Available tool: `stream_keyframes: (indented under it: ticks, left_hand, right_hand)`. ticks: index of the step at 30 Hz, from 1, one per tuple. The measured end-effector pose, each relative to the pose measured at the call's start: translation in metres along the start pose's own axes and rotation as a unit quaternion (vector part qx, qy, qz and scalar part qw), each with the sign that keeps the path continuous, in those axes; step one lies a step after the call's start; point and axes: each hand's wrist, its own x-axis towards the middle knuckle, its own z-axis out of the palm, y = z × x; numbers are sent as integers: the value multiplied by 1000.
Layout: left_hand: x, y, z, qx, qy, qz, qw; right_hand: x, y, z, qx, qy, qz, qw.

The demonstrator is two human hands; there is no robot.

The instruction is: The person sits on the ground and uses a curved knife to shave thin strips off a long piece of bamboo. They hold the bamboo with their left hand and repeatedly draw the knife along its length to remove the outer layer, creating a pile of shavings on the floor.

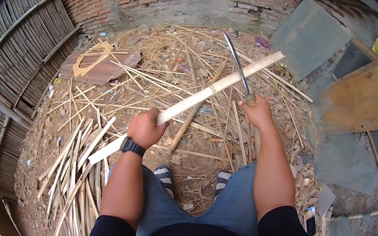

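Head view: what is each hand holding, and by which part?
The left hand grips a split-bamboo strip partway along, nearer its lower-left end; the right hand holds a curved-blade knife by its handle.

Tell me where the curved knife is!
In the head view, the curved knife is above and right of centre, gripped in the right hand and lying across the pale strip.

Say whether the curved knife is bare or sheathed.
Bare: the curved knife shows uncovered metal from near the right hand up to its tip.
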Motion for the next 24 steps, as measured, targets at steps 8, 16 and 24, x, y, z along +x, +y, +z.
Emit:
stream_keyframes:
  ticks: [8,16,24]
  left_hand:
    - [-3,-2,1,-26,-11,-18,999]
    - [-2,4,-1,8,-20,-2,1000]
    - [-3,3,0,-2,-18,-29,999]
  right_hand:
    - [-19,-30,-4,-71,-89,-122,986]
    - [1,7,-2,12,54,10,998]
    - [-14,-20,-2,-84,-44,-105,990]
